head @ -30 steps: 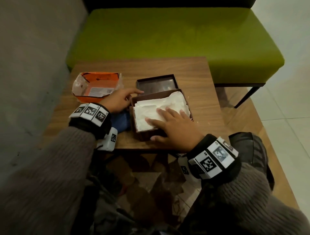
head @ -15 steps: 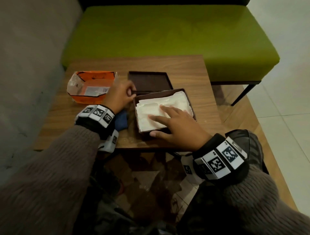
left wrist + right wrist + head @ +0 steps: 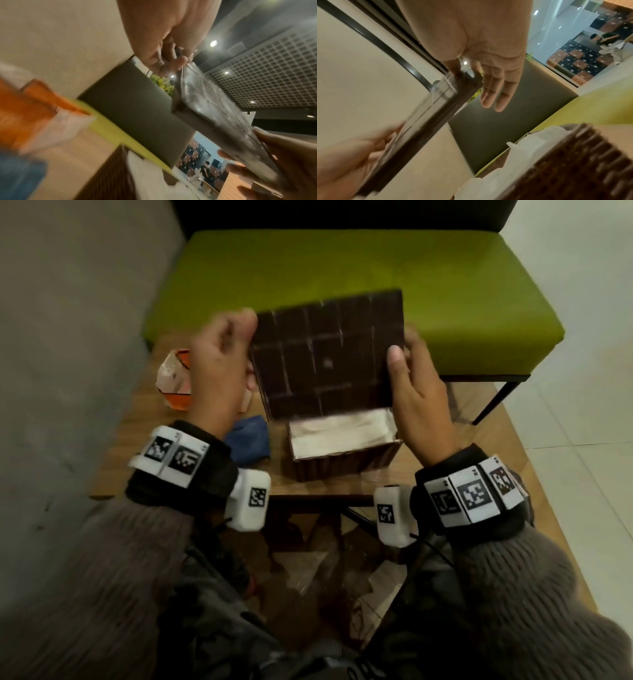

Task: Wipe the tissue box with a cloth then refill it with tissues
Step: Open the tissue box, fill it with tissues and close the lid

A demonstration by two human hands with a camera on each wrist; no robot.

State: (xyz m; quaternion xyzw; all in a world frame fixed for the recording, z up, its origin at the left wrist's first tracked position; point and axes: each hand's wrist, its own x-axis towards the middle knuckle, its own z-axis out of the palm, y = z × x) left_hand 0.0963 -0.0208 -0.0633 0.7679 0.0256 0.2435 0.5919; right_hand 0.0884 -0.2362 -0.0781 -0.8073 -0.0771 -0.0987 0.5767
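With the tissue box (image 3: 342, 446) on the table (image 3: 428, 470) already full of white tissues (image 3: 339, 429), we grip its lid (image 3: 325, 350) with left hand (image 3: 219, 364) and right hand (image 3: 418, 392), hovering above, closing left.

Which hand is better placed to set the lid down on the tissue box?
Neither alone: the left hand and right hand grip opposite edges of the lid, held tilted over the tissue-filled box. Lower it with both.
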